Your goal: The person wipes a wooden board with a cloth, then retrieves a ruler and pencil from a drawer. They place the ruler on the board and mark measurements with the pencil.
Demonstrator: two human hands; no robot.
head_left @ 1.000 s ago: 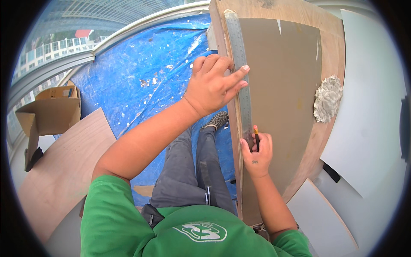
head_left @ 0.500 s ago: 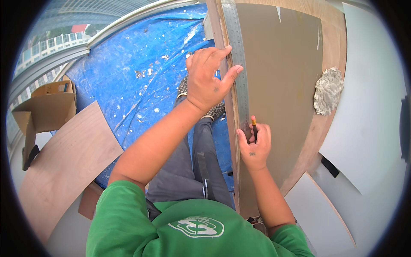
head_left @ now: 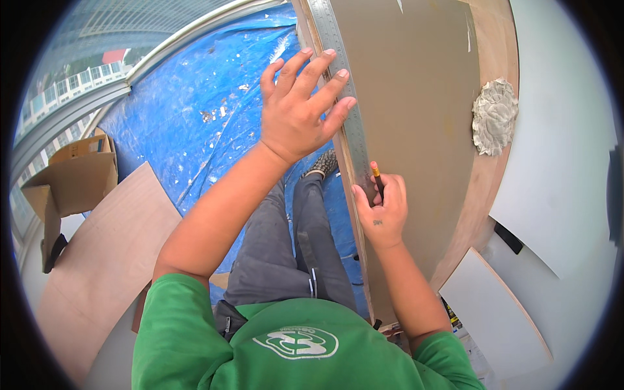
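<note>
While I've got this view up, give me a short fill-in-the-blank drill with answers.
The right hand holds a dark ____ with a pink eraser.
The ruler lies along the brown surface's ____ edge.
The tarp is ____.
The left arm's sleeve is ____.

Answers: pencil; left; blue; green

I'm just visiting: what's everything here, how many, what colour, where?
panel: one, brown, wood-edged, right
ruler: one, grey, panel's left edge
pencil: one, dark, ruler's lower end
ruffled piece: one, off-white, panel's right border
plastic sheet: one, blue, left of panel
cardboard box: one, brown, far left
plywood sheet: one, tan, lower left
boards: two, white, right
window frame: one, grey, upper left
shirt: one, green, bottom
trousers: one pair, grey, centre
left hand: one, bare, partly over ruler
right hand: one, bare, holding pencil
</note>
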